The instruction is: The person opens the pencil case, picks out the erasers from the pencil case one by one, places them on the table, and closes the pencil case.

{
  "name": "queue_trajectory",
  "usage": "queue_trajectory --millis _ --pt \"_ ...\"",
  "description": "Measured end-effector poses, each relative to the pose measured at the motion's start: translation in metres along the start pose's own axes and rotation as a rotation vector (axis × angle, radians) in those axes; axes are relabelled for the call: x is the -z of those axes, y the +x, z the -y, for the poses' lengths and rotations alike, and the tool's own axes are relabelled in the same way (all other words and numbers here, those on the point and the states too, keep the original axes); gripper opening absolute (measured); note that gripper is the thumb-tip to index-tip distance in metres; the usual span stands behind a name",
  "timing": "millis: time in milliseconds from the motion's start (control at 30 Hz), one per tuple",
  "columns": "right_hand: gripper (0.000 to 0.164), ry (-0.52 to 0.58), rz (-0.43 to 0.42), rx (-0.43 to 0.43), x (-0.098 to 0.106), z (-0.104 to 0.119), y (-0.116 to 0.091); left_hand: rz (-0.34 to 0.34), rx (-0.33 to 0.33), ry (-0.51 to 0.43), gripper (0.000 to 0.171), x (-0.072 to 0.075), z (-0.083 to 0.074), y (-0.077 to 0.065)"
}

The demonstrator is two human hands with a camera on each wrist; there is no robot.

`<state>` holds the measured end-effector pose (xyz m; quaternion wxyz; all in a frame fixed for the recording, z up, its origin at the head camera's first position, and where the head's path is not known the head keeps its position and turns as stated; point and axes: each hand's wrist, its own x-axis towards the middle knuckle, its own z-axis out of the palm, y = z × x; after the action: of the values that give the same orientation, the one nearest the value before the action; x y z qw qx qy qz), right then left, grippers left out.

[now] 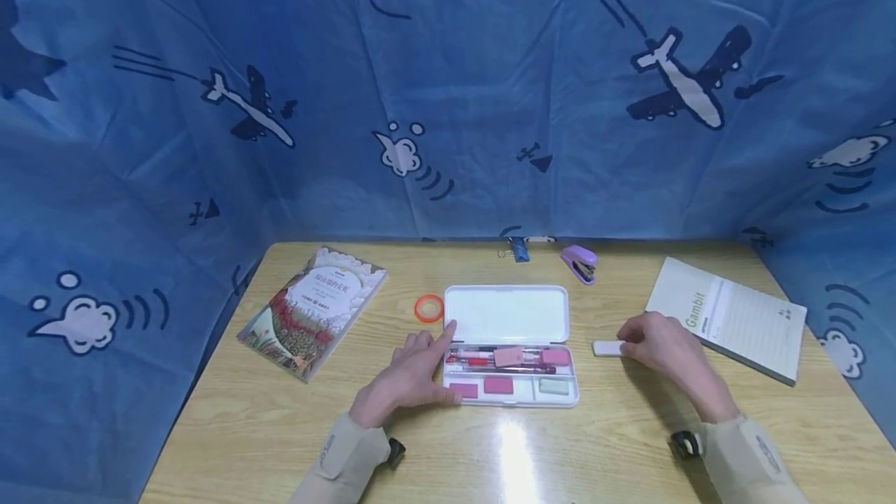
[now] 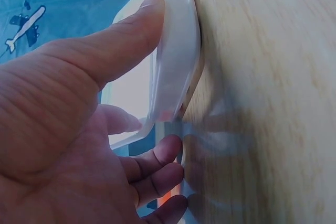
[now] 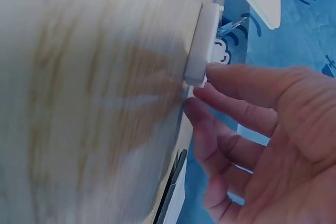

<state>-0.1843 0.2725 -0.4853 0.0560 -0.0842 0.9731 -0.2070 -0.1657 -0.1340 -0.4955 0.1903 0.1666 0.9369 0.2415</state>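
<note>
"Where is the white block (image 1: 606, 348)?"

"Over the bench (image 1: 280, 449), just to the right of the pencil case (image 1: 523, 389) and well short of the notebook (image 1: 735, 325). I can't tell whether it touches the wood or sits slightly off it."

"Which way does it point?"

"Its long axis runs left to right, roughly in line with the case's own length. One end points at the right side of the case, the other at the right hand (image 1: 658, 344)."

"And that hand's fingers?"

"Thumb and forefinger pinch the block by its right end; the rest of the block sticks out to the left, uncovered. The other fingers curve in beneath the palm."

"What about the left hand (image 1: 411, 372)?"

"At the left end of the case. The thumb lies against the front corner and the forefinger reaches the edge of the lid (image 1: 505, 313), the two spread wide apart. The remaining fingers are loosely bent beside the case."

"How is the case turned?"

"Lengthwise across the bench, lid folded back towards the curtain (image 1: 455, 61). The pens (image 1: 478, 362) inside lie along its length, with a pink eraser (image 1: 508, 356) across them."

"Anything near it?"

"A roll of orange tape (image 1: 429, 320), just left of the lid."
</note>
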Motion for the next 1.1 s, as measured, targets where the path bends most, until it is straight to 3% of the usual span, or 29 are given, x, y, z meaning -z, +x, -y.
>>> queue_trajectory --millis 133,300,567,800,1100 --pt "0.020 0.051 -0.082 0.044 0.000 0.011 -0.004 0.004 0.000 -0.005 0.118 -0.001 -0.001 -0.001" --pt "0.022 0.159 -0.156 0.179 -0.004 0.034 -0.003 0.000 0.006 0.004 0.118 -0.001 0.000 0.000" --pt "0.025 0.168 -0.072 0.318 -0.021 0.071 0.001 -0.002 0.002 0.000 0.118 0.000 0.001 0.000" --pt "0.026 0.143 0.010 0.343 -0.033 0.101 0.008 -0.005 0.004 0.001 0.118 0.001 0.000 -0.001" --pt "0.025 0.028 -0.028 0.421 -0.048 0.118 0.014 0.005 0.010 -0.002 0.117 0.001 0.000 -0.001"
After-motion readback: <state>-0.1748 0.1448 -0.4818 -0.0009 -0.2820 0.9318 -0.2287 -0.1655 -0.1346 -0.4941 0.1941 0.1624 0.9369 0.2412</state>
